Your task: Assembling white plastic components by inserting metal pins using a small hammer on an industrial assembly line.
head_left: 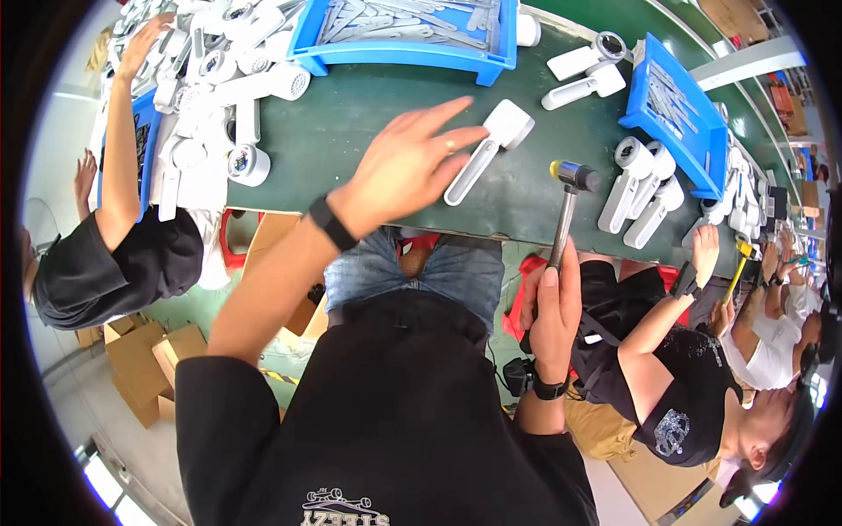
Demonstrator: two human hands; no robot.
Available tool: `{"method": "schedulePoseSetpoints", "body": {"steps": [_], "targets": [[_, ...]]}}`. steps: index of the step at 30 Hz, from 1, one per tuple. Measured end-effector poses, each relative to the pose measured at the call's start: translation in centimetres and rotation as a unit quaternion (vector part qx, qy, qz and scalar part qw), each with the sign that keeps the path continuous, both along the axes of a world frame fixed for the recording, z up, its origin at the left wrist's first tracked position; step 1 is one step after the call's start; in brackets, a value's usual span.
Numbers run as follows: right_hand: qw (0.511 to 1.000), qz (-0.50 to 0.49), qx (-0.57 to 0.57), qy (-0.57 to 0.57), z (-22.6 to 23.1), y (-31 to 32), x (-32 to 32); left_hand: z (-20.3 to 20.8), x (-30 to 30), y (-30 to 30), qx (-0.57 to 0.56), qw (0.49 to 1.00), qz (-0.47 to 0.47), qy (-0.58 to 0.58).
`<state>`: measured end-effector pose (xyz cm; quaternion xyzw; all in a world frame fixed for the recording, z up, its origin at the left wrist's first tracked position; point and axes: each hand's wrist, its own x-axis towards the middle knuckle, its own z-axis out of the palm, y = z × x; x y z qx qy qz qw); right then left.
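Note:
My left hand (405,162) hovers over the green bench with its fingers spread. Its fingertips are beside a white plastic handheld device (506,125), which has a cylindrical head and a handle with a long grey inset. Whether they touch it, I cannot tell. In my right hand (554,302) is a small mallet (566,206), gripped by its metal handle. The mallet's head, yellow at one end and black at the other, points up over the bench, to the right of the device.
A blue tray (399,60) of grey strips stands at the back, and another blue tray (677,131) at the right. White devices (645,184) lie near a co-worker's hand (704,254). Many white parts (237,88) are piled at the left, where another person's arm (123,149) reaches in.

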<state>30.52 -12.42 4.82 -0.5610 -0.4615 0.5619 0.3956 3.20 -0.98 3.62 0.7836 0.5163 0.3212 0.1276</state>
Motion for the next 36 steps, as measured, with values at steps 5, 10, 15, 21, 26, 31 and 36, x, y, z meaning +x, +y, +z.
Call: {"method": "schedulePoseSetpoints", "body": {"steps": [5,10,15,21,26,31,36], "targets": [[0.999,0.039,-0.014,-0.022,1.4,2.4,-2.6,-4.0,1.9,-5.7,-0.042,0.996,0.081,-0.004],[0.999,0.035,0.001,-0.038,2.4,2.7,-2.6,-4.2,-1.8,-2.9,-0.018,0.996,0.082,-0.005],[0.995,0.035,-0.010,-0.088,2.3,3.5,-3.6,-4.7,-2.4,-0.4,0.047,0.999,0.008,-0.024],[0.981,0.071,-0.004,-0.181,2.2,4.5,-4.2,-5.3,-1.9,-0.3,0.046,0.999,-0.015,-0.025],[0.989,0.036,0.034,-0.136,3.3,3.3,-5.2,-5.0,-1.7,-0.4,0.049,0.998,-0.014,-0.024],[0.959,0.075,0.061,-0.268,1.0,4.3,-4.6,-5.2,-2.0,-0.4,0.060,0.998,-0.015,-0.011],[0.913,0.091,0.206,-0.340,-0.1,4.4,-4.8,-5.3,-1.8,-0.4,0.066,0.998,-0.006,-0.005]]}}
